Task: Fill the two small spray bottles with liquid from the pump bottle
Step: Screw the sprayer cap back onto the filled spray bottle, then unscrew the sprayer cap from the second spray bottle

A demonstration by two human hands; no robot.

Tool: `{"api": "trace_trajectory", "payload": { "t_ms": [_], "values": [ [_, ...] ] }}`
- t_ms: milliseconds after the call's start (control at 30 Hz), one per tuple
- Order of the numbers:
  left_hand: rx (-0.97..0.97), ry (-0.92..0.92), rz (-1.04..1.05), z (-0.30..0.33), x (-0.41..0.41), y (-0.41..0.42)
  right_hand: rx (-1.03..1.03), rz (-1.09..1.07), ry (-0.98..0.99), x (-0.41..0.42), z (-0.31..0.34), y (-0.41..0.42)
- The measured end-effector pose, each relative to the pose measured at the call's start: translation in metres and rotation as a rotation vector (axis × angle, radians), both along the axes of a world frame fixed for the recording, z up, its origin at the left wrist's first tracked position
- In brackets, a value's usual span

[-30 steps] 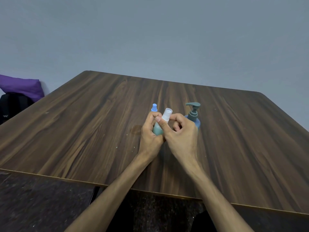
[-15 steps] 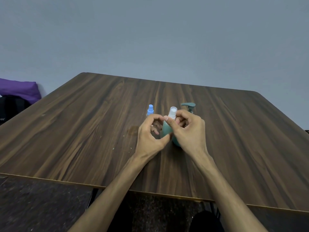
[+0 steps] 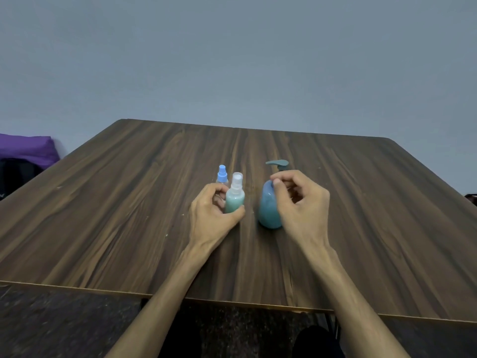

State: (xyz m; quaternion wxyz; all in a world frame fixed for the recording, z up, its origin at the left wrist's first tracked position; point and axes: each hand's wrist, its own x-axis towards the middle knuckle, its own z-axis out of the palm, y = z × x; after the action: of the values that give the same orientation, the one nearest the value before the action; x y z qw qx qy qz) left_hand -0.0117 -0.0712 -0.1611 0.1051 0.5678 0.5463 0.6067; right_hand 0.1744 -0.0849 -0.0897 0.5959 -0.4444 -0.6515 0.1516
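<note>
The left hand is curled around the small translucent spray bottle with green liquid and a clear cap, gripping its lower body between thumb and fingers. This bottle stands upright at the desk centre, long axis vertical, cap pointing up.

The right hand hovers just right of it with fingers loosely curled; the fingertips touch the upper shoulder of the rounded blue pump bottle. Whether the hand actually grips this bottle cannot be determined. The pump bottle stands upright on the dark wood-grain desk, long axis vertical; its grey-green pump head has its spout pointing left.

The second small clear spray bottle with a blue nozzle stands upright just beyond the left hand, on the far-left side of the green-filled bottle, nozzle pointing up. Its lower body is hidden behind the left hand.

A purple cushion lies beyond the left edge of the desk.
</note>
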Motion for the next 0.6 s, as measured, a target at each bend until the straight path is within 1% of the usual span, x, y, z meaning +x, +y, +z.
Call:
{"api": "trace_trajectory", "payload": {
  "t_ms": [100,200,300,467,600],
  "values": [
    [-0.064,-0.045,0.069,0.001,-0.016,-0.004,-0.052,0.003,0.062,0.013,-0.005,0.007],
    [-0.109,-0.080,0.120,0.006,-0.031,-0.006,-0.047,-0.043,0.063,0.020,-0.012,0.018],
    [-0.191,-0.094,0.157,0.010,-0.041,-0.002,-0.086,-0.073,0.097,0.019,-0.017,0.026],
    [-0.253,-0.095,0.180,0.009,-0.045,0.012,-0.092,-0.020,0.123,0.013,-0.022,0.038],
    [-0.267,-0.078,0.182,0.011,-0.041,0.020,-0.072,0.012,0.117,0.007,-0.024,0.048]
  ]
}}
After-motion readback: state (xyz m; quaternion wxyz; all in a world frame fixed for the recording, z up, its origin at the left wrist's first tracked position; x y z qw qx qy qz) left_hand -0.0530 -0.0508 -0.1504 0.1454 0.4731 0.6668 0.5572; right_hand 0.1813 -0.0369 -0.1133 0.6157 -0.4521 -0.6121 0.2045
